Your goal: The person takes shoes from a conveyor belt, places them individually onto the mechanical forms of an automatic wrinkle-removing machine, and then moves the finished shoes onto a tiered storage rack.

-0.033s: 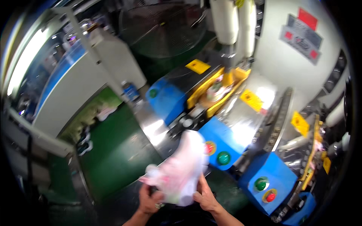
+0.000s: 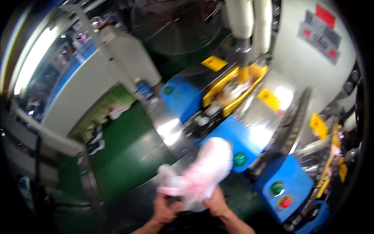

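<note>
A white and pink shoe (image 2: 210, 163), smeared by motion, is held in front of me between both hands. My left hand (image 2: 166, 208) is closed on its lower left end, next to a whitish flap. On the lower right side, my right hand (image 2: 217, 202) grips it with the thumb against the surface. The shoe's upper part overlaps a blue control box (image 2: 223, 132) with a green button (image 2: 240, 159). Beyond that box, another shoe (image 2: 236, 89) sits between the yellow side pads (image 2: 210, 96) of a press machine.
A second blue control box (image 2: 296, 175) with green and red buttons stands at right. At left, a green conveyor belt (image 2: 128, 160) carries shoes (image 2: 120, 112) under a pale machine housing (image 2: 82, 97). A bottle (image 2: 144, 89) stands by the metal ledge (image 2: 165, 126). A large fan (image 2: 175, 27) is behind.
The whole scene has shifted slightly right in view. The held shoe has tipped further right and now covers the near box's red button. Both hands still hold it.
</note>
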A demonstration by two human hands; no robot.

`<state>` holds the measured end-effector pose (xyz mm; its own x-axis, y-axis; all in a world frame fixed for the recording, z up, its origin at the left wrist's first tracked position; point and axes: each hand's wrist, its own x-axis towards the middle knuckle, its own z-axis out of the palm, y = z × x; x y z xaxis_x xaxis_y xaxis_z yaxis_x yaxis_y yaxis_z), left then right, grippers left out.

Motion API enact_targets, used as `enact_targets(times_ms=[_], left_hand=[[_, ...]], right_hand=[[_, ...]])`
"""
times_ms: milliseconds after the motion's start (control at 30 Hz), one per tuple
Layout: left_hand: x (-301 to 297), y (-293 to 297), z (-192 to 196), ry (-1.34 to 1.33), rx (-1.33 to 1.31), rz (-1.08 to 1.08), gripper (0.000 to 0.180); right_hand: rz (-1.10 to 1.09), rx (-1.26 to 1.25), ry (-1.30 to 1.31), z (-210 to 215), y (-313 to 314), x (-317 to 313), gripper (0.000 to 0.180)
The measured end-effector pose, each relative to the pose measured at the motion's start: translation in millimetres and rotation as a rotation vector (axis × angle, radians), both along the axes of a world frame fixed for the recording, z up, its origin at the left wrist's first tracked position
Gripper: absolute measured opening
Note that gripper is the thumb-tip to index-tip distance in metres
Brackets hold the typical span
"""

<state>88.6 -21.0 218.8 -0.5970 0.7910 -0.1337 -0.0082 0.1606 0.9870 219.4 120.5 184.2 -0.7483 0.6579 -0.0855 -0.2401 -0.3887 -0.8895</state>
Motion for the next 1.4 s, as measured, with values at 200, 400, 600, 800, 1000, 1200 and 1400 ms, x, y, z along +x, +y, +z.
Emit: enact_targets(times_ms=[200, 400, 600, 800, 1000, 1200, 1400], left_hand=[[11.0, -18.0, 34.8, 0.057, 0.304, -0.298, 0.077], [-39.5, -68.6, -1.1, 0.040, 0.320, -0.030, 0.036], [-113.0, -121.5, -40.9, -0.436, 0.188, 0.515, 0.022], [-172.0, -140.3, -35.0, -0.398, 0.124, 0.393, 0.022], [-181.6, -112.1, -34.8, -0.236, 0.158, 0.076, 0.034], [-85.9, -78.2, -27.6, -0.417, 0.352, -0.810, 0.034], [105.1, -117.0, 5.5, -1.269, 0.358, -1.660, 0.038]], right_hand=[[0.379, -0.530, 0.036, -6.2, -57.3, 25.4, 0.076], [0.424, -0.646, -0.370, -38.6, -114.0, -28.9, 0.052], [-0.052, 0.807, -1.134, -138.8, -156.8, -62.7, 0.096], [0.086, 0.364, -1.093, -140.0, -142.5, -132.6, 0.071], [-0.153, -0.446, -0.532, -79.9, -197.1, -50.8, 0.060], [-0.713, 0.118, -0.578, 25.9, -333.8, 62.9, 0.062], [-1.452, 0.219, -0.839, 99.5, -526.6, 92.2, 0.066]])
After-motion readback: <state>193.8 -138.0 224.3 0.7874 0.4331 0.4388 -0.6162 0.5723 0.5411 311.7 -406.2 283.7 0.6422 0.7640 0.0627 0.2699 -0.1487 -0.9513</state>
